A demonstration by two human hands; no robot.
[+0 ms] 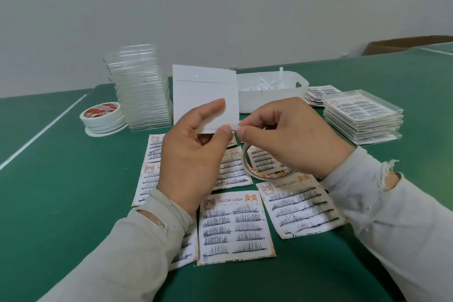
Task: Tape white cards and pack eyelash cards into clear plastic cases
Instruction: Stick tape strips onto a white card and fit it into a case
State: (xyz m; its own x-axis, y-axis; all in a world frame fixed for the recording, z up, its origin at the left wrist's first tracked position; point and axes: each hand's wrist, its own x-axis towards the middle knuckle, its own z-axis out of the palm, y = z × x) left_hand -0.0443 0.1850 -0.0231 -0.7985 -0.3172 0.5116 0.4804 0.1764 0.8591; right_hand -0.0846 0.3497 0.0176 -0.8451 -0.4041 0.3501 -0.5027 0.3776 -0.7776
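Observation:
My left hand (193,152) holds a white card (204,92) upright above the table, thumb on its face, with a strip of tape across the upper part. My right hand (289,140) pinches the end of a tape strip (231,127) at the card's lower right edge. A roll of tape (263,174) hangs beneath my right hand. Several eyelash cards (235,225) printed "MEOW LASH" lie flat below both hands. A tall stack of clear plastic cases (141,86) stands at the back left. Packed cases (362,115) are stacked at the right.
A stack of tape rolls (103,117) sits left of the clear cases. A white bin (269,95) with paper scraps stands behind the card. More eyelash cards (318,93) lie behind the packed cases. The green table (61,191) has a white line at the left.

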